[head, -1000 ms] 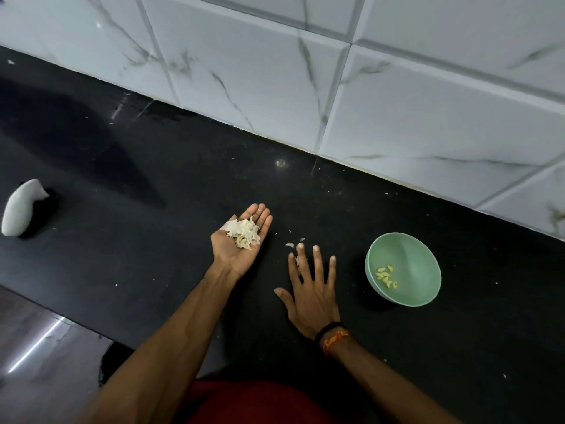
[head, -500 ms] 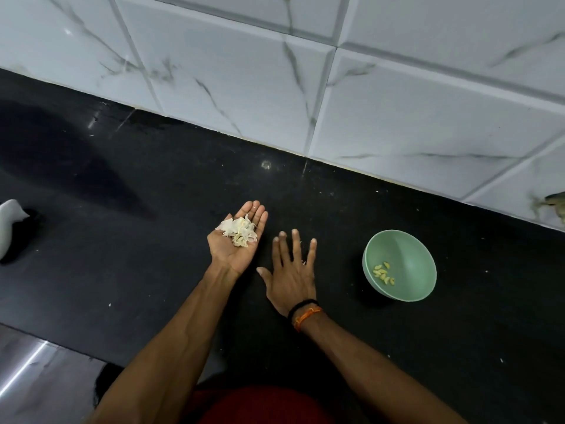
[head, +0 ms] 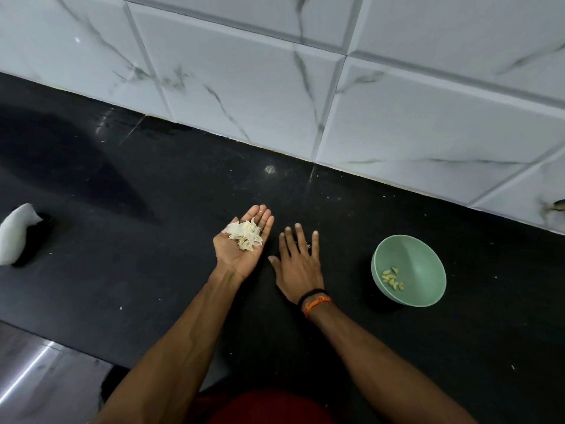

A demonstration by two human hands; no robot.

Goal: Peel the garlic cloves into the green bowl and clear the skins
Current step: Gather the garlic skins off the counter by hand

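My left hand (head: 237,255) lies palm up over the black counter (head: 153,209), fingers straight, carrying a loose heap of pale garlic skins (head: 244,235). Just to its right, my right hand (head: 298,261) is flat, palm down on the counter with fingers spread; a scrap of skin (head: 308,244) shows between its fingers. The green bowl (head: 425,264) stands to the right of both hands, tilted a little, with several peeled garlic cloves (head: 393,280) at its bottom.
A white marble-tiled wall (head: 305,87) runs along the back of the counter. A white object (head: 15,234) lies at the far left edge. The counter's front edge and grey floor (head: 36,377) show at lower left. Tiny white specks dot the counter.
My right hand has slid left across the counter toward my left hand, over the loose skin scraps. The left hand still carries the heap of skins.
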